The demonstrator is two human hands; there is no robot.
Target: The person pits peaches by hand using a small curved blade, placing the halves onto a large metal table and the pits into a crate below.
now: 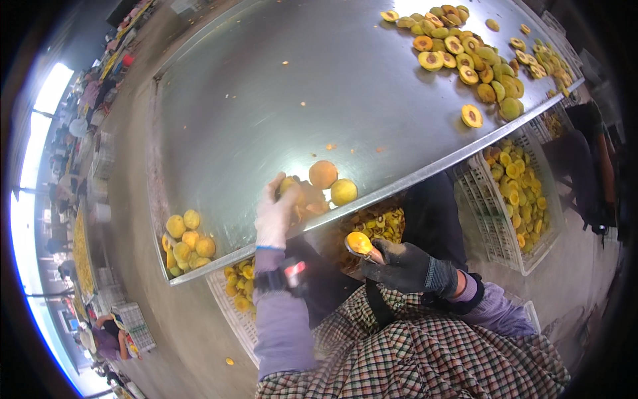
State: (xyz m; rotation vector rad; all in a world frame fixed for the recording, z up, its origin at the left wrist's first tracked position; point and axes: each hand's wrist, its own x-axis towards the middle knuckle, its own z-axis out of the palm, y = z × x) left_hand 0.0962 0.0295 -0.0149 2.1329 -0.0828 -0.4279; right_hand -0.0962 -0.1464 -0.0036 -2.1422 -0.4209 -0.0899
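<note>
My left hand (pixel 273 214), in a white glove, reaches over the near edge of a metal-topped table (pixel 239 134). Its fingers curl around a yellow-green fruit piece (pixel 288 185), partly hidden and blurred. Just right of it lie an orange peach-like fruit half (pixel 323 174) and a yellow one (pixel 344 192), cut sides not visible. My right hand (pixel 403 266), black-gloved, is held before my lap below the table edge. It grips the brownish handle of a spoon-like metal tool (pixel 360 243), whose rounded end looks glossy yellow; whether that is fruit or pulp I cannot tell.
Pitted-looking halves fill crates (pixel 518 189) at right and another crate (pixel 239 294) under the table. Yellow scraps (pixel 381 224) lie between my knees. Halves with stones (pixel 468 60) are heaped far right; more fruit (pixel 187 244) sits in the left corner. A raised rim (pixel 438 164) edges the table.
</note>
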